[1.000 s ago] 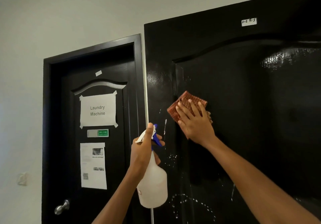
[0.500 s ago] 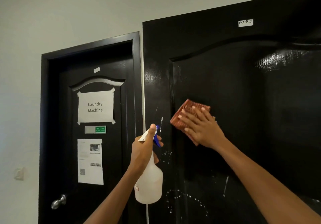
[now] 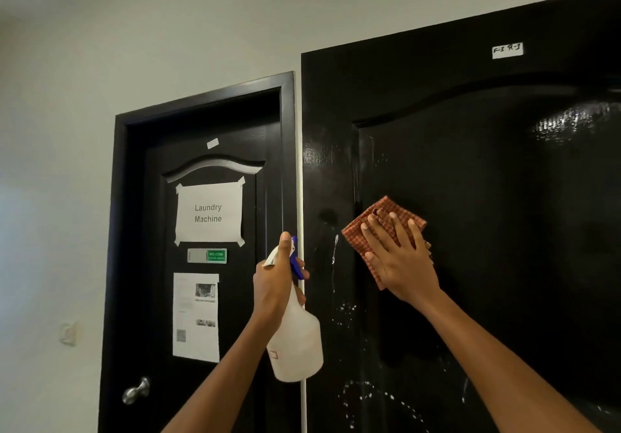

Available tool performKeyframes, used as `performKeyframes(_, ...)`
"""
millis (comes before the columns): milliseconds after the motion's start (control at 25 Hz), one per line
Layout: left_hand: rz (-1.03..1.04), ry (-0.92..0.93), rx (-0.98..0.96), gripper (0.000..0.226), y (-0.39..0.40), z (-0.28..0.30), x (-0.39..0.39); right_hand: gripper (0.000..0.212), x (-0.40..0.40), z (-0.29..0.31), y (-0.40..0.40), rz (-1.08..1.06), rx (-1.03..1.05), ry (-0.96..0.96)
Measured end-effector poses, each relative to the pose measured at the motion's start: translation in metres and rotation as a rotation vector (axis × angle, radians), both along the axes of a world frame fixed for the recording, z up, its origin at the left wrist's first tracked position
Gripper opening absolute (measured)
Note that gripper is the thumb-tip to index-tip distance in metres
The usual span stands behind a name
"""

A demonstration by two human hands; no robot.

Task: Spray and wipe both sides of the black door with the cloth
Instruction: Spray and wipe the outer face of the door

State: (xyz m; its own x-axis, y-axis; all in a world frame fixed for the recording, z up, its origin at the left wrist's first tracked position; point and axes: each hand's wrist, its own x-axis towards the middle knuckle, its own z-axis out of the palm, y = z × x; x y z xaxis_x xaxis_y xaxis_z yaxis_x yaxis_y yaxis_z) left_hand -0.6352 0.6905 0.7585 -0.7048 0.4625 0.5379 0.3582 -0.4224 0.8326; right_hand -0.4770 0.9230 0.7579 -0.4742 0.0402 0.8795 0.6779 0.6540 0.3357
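The black door [image 3: 504,197] fills the right half of the view, glossy, with white spray droplets on its lower part. My right hand [image 3: 398,258] presses a red-checked cloth [image 3: 383,217] flat against the door's panel, fingers straight and spread. My left hand [image 3: 277,278] grips the neck of a white spray bottle [image 3: 295,342] with a blue trigger, held upright just left of the door's edge, thumb up on the nozzle head.
A second black door [image 3: 215,123] at the left carries a "Laundry Machine" paper sign [image 3: 209,213], a green welcome plate, a printed notice [image 3: 196,316] and a metal knob [image 3: 136,390]. A white label [image 3: 507,50] sits near the near door's top. Grey wall surrounds both.
My right hand with the cloth has slid slightly rightward and down on the panel, then back toward the left. The bottle stays in about the same place.
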Motion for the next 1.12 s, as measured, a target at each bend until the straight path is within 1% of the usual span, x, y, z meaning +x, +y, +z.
performKeyframes(80,-0.014,0.039,-0.024,0.063,-0.002,-0.001,-0.002,0.063,-0.01,-0.038,-0.004,0.033,-0.003,-0.098)
performKeyframes(240,-0.006,0.089,-0.061,0.068,-0.013,-0.012,-0.007,0.059,-0.042,-0.111,-0.009,0.094,0.144,-0.625)
performKeyframes(280,-0.002,0.084,-0.059,0.068,-0.016,-0.017,-0.008,0.059,-0.049,-0.119,-0.012,0.075,0.146,-0.684)
performKeyframes(320,0.003,0.077,-0.053,0.07,-0.019,-0.022,-0.01,0.059,-0.056,-0.119,-0.016,0.061,0.122,-0.696)
performKeyframes(400,0.013,0.054,-0.048,0.071,-0.023,-0.028,-0.013,0.061,-0.065,-0.097,-0.022,0.058,0.089,-0.632)
performKeyframes(480,0.007,0.056,-0.044,0.07,-0.026,-0.027,-0.012,0.063,-0.069,-0.053,-0.025,0.057,0.06,-0.493)
performKeyframes(600,0.005,0.108,-0.011,0.067,-0.028,-0.024,-0.012,0.065,-0.075,0.048,-0.026,0.053,-0.006,-0.181)
performKeyframes(680,0.005,0.115,0.0,0.066,-0.026,-0.025,-0.013,0.066,-0.081,0.111,-0.031,0.039,-0.06,-0.044)
performKeyframes(720,0.003,0.112,-0.002,0.065,-0.025,-0.025,-0.013,0.066,-0.085,0.131,-0.032,0.028,-0.077,-0.001)
performKeyframes(760,-0.003,0.108,-0.004,0.065,-0.023,-0.025,-0.015,0.067,-0.091,0.141,-0.033,0.011,-0.083,0.028)
performKeyframes(840,-0.011,0.095,-0.005,0.062,-0.02,-0.026,-0.018,0.066,-0.102,0.134,-0.036,0.027,-0.052,0.041)
performKeyframes(880,-0.012,0.094,-0.002,0.061,-0.019,-0.026,-0.018,0.066,-0.104,0.119,-0.037,0.039,-0.017,-0.005)
performKeyframes(960,-0.011,0.089,-0.008,0.063,-0.016,-0.03,-0.019,0.064,-0.099,0.073,-0.035,0.057,0.058,-0.192)
performKeyframes(1120,-0.021,0.045,-0.069,0.078,-0.009,-0.04,-0.017,0.06,-0.073,-0.031,-0.023,0.106,0.175,-0.702)
